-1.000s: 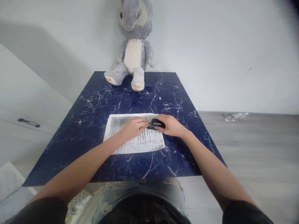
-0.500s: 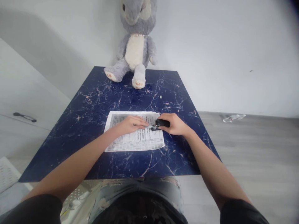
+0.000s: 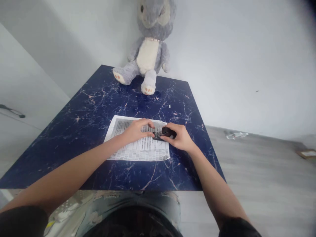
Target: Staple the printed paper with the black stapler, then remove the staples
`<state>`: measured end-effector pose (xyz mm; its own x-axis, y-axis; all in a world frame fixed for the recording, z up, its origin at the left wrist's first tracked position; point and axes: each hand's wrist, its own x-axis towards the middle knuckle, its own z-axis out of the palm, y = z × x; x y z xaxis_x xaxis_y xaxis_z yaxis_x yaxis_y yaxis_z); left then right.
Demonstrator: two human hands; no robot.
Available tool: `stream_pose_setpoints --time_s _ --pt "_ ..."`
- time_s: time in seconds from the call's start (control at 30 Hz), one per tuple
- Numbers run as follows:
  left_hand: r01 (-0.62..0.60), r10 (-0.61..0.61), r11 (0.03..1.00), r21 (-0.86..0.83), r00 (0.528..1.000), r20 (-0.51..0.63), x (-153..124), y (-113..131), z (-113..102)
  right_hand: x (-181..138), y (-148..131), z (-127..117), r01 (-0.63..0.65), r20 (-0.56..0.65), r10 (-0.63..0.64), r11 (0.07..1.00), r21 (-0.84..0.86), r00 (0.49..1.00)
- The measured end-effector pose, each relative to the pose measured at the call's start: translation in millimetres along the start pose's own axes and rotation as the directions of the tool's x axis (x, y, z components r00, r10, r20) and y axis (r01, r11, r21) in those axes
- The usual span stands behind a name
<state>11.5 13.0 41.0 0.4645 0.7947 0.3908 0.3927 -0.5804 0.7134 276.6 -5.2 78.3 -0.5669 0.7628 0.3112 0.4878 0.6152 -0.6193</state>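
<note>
Far left: dark handle [image 3: 12, 111] on a white cabinet front [image 3: 29, 87]. Next, dark blue tabletop [image 3: 56, 131] with marble-style veining. Lying flat on it: printed sheet [image 3: 135, 152]. Above the sheet: left hand [image 3: 137, 129], thumb and forefinger parted, tips at or just beside the front end of the black stapler; exact contact and any small part between the fingertips impossible to tell. Behind, against the wall: grey plush toy [image 3: 149, 54], seated. Black stapler [image 3: 168, 132]: over the right part of the sheet, between both hands. Beyond it: small silvery piece [image 3: 169, 106]. Then right hand [image 3: 180, 136], clamped around the rear of the stapler. Judged progress: partway through; stapler apparently opened, closing not yet done, loading impossible to confirm. Far right, on the floor [image 3: 256, 171]: clear plastic item [image 3: 237, 135].
</note>
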Motion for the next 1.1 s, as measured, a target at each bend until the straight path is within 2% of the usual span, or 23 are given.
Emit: stream_pose_setpoints --time_s 0.1,0.17,0.3,0.4,0.47,0.53,0.6,0.77,0.9,0.97,1.03,1.1 --pt "0.038 -0.03 0.975 0.217 0.999 -0.04 0 -16 2 -3 10 -18 -0.103 -0.07 0.094 0.985 -0.14 0.993" --pt "0.03 -0.025 0.93 0.366 1.0 -0.018 0 -26 5 -5 22 -26 -0.164 -0.106 0.142 0.956 -0.245 0.984" --pt "0.002 -0.02 0.881 0.474 0.999 0.033 -1 -35 11 -7 41 -32 -0.268 -0.149 0.226 0.87 -0.414 0.963" --pt "-0.045 0.013 0.868 0.494 0.998 0.069 -1 -31 10 -7 42 -32 -0.24 -0.03 0.247 0.891 -0.386 0.968" --pt "-0.054 0.028 0.865 0.498 0.998 0.06 0 -27 8 -7 37 -31 -0.199 0.098 0.241 0.926 -0.32 0.966" --pt "-0.045 0.035 0.869 0.493 0.999 0.03 0 -24 7 -6 30 -30 -0.167 0.17 0.221 0.944 -0.284 0.961" --pt "-0.033 0.033 0.873 0.487 0.999 0.008 0 -22 6 -6 25 -29 -0.145 0.182 0.202 0.948 -0.282 0.962" --pt "-0.004 -0.005 0.874 0.485 1.0 0.017 0 -22 4 -7 27 -28 -0.178 0.112 0.222 0.934 -0.31 0.969" --pt "-0.007 -0.001 0.877 0.481 1.0 0.015 -1 -18 5 -7 29 -25 -0.157 0.14 0.209 0.938 -0.31 0.968" --pt "-0.066 0.042 0.886 0.459 0.997 0.063 -2 -14 8 -6 29 -23 -0.157 0.144 0.213 0.933 -0.324 0.966" --pt "-0.167 0.095 0.894 0.416 0.978 0.188 -5 -8 13 -6 29 -20 -0.162 0.135 0.218 0.927 -0.339 0.966" --pt "-0.245 0.126 0.902 0.356 0.937 0.326 -8 -4 19 -5 29 -18 -0.163 0.131 0.218 0.926 -0.342 0.967"
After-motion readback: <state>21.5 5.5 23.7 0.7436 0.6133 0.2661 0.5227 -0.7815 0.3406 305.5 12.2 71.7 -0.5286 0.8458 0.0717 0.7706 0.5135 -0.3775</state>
